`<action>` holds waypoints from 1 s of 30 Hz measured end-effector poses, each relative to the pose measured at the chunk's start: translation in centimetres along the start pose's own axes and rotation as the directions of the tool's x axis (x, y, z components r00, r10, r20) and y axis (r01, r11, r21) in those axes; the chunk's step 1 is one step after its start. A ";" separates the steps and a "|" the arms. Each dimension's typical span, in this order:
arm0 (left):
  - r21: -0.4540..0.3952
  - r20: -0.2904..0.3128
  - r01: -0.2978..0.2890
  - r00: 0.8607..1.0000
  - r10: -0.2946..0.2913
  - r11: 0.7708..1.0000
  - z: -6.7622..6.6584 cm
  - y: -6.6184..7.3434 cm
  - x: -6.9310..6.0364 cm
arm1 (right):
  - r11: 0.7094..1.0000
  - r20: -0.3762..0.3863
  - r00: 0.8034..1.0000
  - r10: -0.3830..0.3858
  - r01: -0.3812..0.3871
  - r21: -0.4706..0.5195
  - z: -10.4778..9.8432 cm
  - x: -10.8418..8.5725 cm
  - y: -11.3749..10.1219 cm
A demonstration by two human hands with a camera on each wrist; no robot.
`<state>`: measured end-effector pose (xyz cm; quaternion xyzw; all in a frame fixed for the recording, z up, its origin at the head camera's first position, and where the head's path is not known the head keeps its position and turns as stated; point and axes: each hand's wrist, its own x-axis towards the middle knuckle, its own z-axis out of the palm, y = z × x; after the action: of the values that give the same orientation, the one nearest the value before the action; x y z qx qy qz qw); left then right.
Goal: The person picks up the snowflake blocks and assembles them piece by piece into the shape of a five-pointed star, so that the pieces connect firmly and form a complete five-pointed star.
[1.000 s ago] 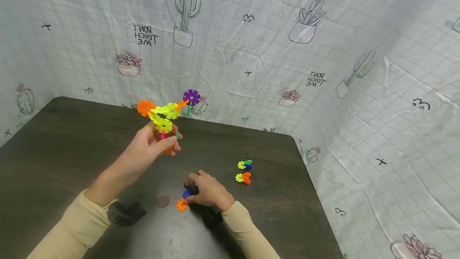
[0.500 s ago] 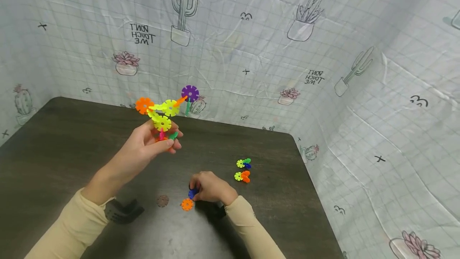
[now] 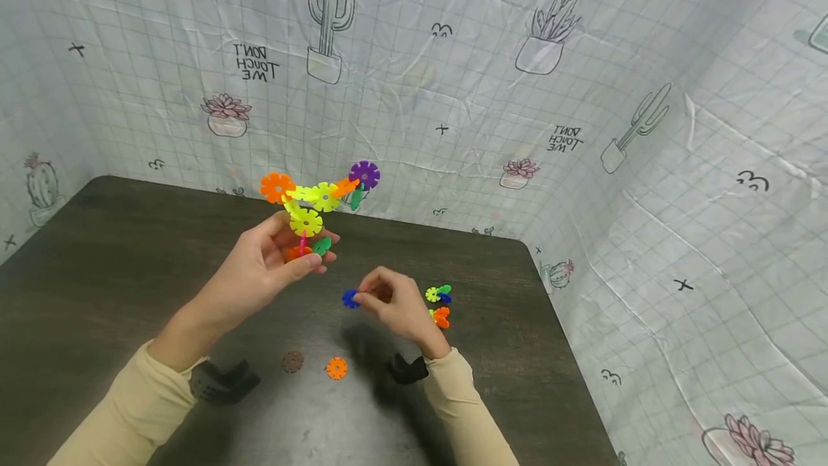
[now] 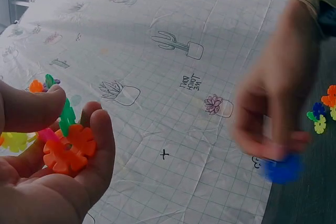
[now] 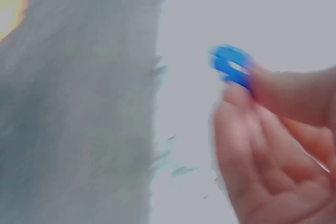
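Observation:
My left hand (image 3: 259,257) holds up a linked chain of notched plastic discs, thumb and fingers around its lower end. In that chain show an orange disc (image 3: 277,188), a yellow disc (image 3: 305,222), a purple disc (image 3: 364,175) and a green disc (image 3: 321,247). Close to the palm sits another orange disc (image 4: 71,149), clear in the left wrist view. Between thumb and fingertips my right hand (image 3: 401,308) pinches a blue disc (image 3: 350,299) above the table. The right wrist view shows the same blue disc (image 5: 232,65), blurred, at the fingertips.
On the dark table (image 3: 129,272) lie a brown disc (image 3: 293,362) and a loose orange disc (image 3: 336,368). Two small joined clusters rest at the right: one yellow, green and blue (image 3: 438,294), one yellow and orange (image 3: 441,318). A printed cloth (image 3: 401,92) hangs behind.
My right hand has picked the blue disc up off the table and carried it up toward the left hand. The left hand's chain has shifted slightly right.

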<state>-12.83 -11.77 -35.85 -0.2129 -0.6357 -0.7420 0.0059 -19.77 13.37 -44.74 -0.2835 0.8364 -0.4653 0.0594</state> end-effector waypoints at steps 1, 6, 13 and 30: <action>0.002 -0.001 -0.001 1.000 0.001 1.000 0.1 0.0 0.0 | 0.997 -0.074 0.996 -0.040 0.044 0.059 -0.3 0.1 -0.9; -0.024 -0.018 0.012 1.000 -0.013 1.000 0.0 -0.3 0.3 | 0.932 -0.337 0.925 -0.177 0.268 0.244 -1.5 0.2 -5.5; -0.042 -0.037 0.014 0.999 -0.015 0.999 0.0 -0.4 0.5 | 0.872 -0.418 0.880 -0.224 0.373 0.318 -1.8 0.6 -9.2; 0.088 -0.061 0.014 0.998 -0.008 0.996 0.3 -0.3 0.5 | 0.881 -0.392 0.898 -0.199 0.339 0.329 -1.7 0.7 -10.1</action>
<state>-13.27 -11.29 -35.89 -0.1864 -0.6686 -0.7192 0.0306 -16.72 10.17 -35.44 -0.2945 0.6760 -0.6681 -0.1000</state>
